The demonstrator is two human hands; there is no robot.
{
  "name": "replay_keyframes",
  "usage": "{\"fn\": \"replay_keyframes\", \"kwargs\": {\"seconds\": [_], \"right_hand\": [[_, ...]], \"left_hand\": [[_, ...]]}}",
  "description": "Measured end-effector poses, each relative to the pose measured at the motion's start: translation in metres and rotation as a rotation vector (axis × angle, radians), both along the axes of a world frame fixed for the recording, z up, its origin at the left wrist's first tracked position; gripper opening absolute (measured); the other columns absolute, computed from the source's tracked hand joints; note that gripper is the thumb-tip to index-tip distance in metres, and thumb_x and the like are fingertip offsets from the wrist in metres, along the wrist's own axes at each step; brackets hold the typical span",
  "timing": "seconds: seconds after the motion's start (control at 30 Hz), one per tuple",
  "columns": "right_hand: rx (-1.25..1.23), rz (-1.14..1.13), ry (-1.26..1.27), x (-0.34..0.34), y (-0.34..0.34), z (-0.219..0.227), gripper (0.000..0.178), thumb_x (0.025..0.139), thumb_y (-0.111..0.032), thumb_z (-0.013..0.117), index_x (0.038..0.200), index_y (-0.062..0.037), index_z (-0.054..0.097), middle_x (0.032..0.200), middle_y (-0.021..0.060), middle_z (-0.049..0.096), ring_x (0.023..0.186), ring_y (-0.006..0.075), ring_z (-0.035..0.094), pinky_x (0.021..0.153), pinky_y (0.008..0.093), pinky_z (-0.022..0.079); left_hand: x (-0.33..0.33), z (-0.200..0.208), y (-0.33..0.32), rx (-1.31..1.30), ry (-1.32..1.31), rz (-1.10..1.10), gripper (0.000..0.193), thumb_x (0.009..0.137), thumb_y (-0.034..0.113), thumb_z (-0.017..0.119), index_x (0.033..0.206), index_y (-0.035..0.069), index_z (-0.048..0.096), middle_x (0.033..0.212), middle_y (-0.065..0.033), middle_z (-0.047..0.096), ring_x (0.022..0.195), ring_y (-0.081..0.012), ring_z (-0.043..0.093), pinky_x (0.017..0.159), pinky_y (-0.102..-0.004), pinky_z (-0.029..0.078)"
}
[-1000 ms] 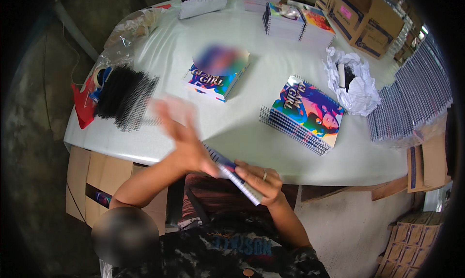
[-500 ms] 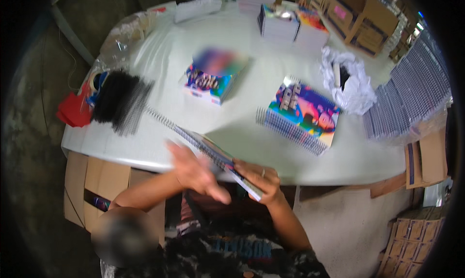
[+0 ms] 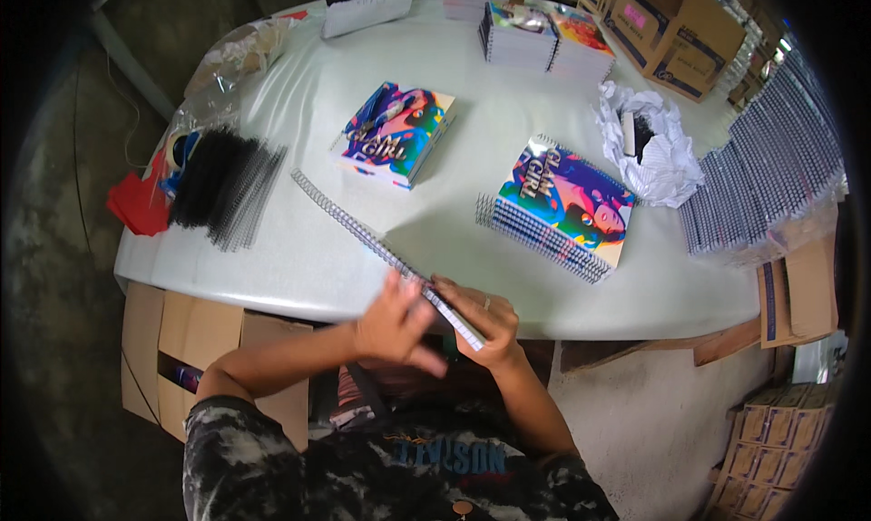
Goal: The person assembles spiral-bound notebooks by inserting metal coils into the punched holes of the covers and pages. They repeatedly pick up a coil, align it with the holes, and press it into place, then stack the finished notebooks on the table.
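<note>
My right hand [image 3: 491, 325] is closed round the lower end of a notebook [image 3: 466, 331], held tilted on its edge above the table's near side. A long wire spiral coil [image 3: 340, 217] runs along the notebook's spine and sticks out well past its far end. Beside the spine is my left hand [image 3: 392, 326], its fingers apart and slightly blurred. Whether its fingertips touch the coil, I cannot tell. Farther off lies a stack of colourful-covered notebooks [image 3: 413, 149] with a small dark-blue tool [image 3: 386, 113] on top. To the right sits a pile of spiral-bound notebooks [image 3: 581, 199].
A heap of black spiral coils [image 3: 222, 185] lies at the table's left, next to red material [image 3: 136, 204]. Crumpled white paper [image 3: 667, 176] and tall stacks of spiral-bound notebooks [image 3: 771, 167] stand right. Cardboard boxes [image 3: 667, 49] are behind; another box [image 3: 204, 331] is below left.
My left hand has moved right and slightly down along the spine, toward my right hand. The notebook is tilted more on its edge, and more coil shows beyond its far end.
</note>
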State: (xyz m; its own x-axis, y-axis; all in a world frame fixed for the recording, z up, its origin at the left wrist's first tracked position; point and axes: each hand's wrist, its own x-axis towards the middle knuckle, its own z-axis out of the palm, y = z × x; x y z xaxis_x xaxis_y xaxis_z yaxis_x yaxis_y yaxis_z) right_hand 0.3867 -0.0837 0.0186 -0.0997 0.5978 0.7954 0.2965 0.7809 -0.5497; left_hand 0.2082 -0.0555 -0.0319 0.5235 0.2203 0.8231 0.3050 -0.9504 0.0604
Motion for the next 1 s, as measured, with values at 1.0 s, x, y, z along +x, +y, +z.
{"fn": "replay_keyframes", "kwargs": {"seconds": [1.0], "right_hand": [[-0.134, 0.025, 0.099, 0.009, 0.004, 0.006, 0.046, 0.085, -0.027, 0.060, 0.119, 0.0031, 0.052, 0.117, 0.0214, 0.056, 0.105, 0.0306, 0.058, 0.087, 0.0354, 0.047]], "left_hand": [[0.026, 0.024, -0.018, -0.009, 0.154, -0.027, 0.097, 0.079, 0.063, 0.051, 0.144, 0.004, 0.010, 0.147, -0.0275, 0.005, 0.133, -0.0508, 0.007, 0.103, -0.0625, 0.010]]}}
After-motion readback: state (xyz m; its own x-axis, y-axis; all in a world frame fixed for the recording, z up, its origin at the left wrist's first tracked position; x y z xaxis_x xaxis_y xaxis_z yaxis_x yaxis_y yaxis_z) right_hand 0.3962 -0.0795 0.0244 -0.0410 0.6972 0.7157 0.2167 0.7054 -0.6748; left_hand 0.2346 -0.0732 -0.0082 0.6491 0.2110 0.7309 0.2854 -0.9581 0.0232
